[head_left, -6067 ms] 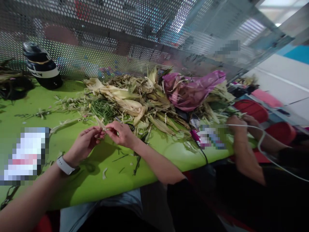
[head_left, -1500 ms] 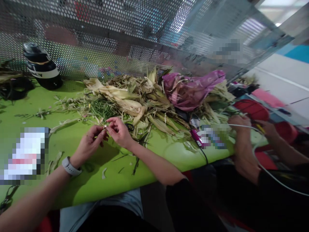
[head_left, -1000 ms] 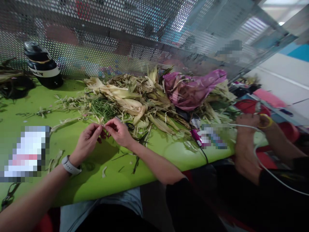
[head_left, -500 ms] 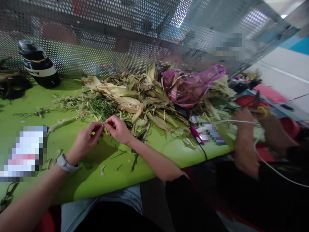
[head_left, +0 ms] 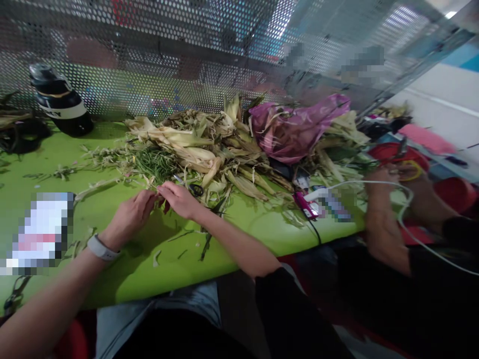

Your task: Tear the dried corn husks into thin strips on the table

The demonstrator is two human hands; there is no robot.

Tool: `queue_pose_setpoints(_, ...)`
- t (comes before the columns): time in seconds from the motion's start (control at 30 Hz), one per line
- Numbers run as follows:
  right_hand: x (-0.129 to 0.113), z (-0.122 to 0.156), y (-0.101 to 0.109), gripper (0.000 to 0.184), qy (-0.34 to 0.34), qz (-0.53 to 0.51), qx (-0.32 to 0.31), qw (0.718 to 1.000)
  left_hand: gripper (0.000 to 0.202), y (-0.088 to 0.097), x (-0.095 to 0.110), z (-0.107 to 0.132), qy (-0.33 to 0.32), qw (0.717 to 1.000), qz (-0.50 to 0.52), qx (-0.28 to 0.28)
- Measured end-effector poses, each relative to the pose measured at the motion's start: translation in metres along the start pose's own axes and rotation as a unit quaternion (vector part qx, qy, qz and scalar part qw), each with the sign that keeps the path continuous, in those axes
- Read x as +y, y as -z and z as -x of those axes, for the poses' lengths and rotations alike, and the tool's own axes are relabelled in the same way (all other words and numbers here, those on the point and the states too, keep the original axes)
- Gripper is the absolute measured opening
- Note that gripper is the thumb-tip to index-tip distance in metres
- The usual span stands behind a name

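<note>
My left hand (head_left: 131,215), with a pale watch band on its wrist, meets my right hand (head_left: 178,200) above the green tabletop (head_left: 224,259). Both are closed, fingertips pinched together around something too small and covered to name. Just behind my fingers lies a bundle of thin green strands (head_left: 156,162). A pair of scissors with black handles (head_left: 196,190) rests right beside my right hand. Beyond it spreads a heap of dried corn husks (head_left: 194,152).
A pink plastic bag (head_left: 288,137) sits on the husks. At the left stand a dark bottle (head_left: 63,104) and a phone (head_left: 41,229). A magenta power bank (head_left: 307,205) with a white cable lies right of centre. Another person's hands (head_left: 389,174) hold yellow-handled scissors at far right.
My hands have drawn closer together, with the fingers turned more downward and curled over the small thing. The scissors beside my right hand show more now. The view has shifted slightly.
</note>
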State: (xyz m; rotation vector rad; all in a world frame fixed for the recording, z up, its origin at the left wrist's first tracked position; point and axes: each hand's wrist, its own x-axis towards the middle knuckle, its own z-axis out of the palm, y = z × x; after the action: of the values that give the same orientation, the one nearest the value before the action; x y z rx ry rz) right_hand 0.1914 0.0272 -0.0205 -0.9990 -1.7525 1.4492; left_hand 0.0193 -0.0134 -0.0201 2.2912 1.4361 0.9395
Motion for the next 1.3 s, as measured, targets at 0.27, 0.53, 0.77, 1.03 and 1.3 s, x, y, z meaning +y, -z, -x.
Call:
queue_pose_setpoints(0.27,-0.015,0.0,0.01,0.02,-0.087,-0.082,-0.103,0.988,0.018,0.005,-0.003,-0.002,-0.022,0.999,-0.018,0.019)
queue_pose_setpoints(0.53,-0.021,0.001,0.02,0.017,-0.025,-0.121,-0.044,0.991,0.031,0.025,-0.003,-0.007,0.081,0.996,0.002,0.043)
queue_pose_setpoints(0.77,-0.019,-0.006,0.031,0.02,-0.008,-0.172,0.081,0.982,0.048,0.027,-0.009,-0.017,0.229,0.96,-0.144,-0.077)
queue_pose_setpoints(1.03,-0.001,-0.011,0.02,0.032,0.012,-0.145,0.083,0.986,0.034,-0.003,-0.028,-0.018,0.201,0.971,0.13,0.007)
queue_pose_setpoints(1.3,-0.008,-0.005,0.017,0.029,0.079,-0.117,0.11,0.984,0.025,0.0,-0.035,-0.006,0.118,0.946,0.275,0.121)
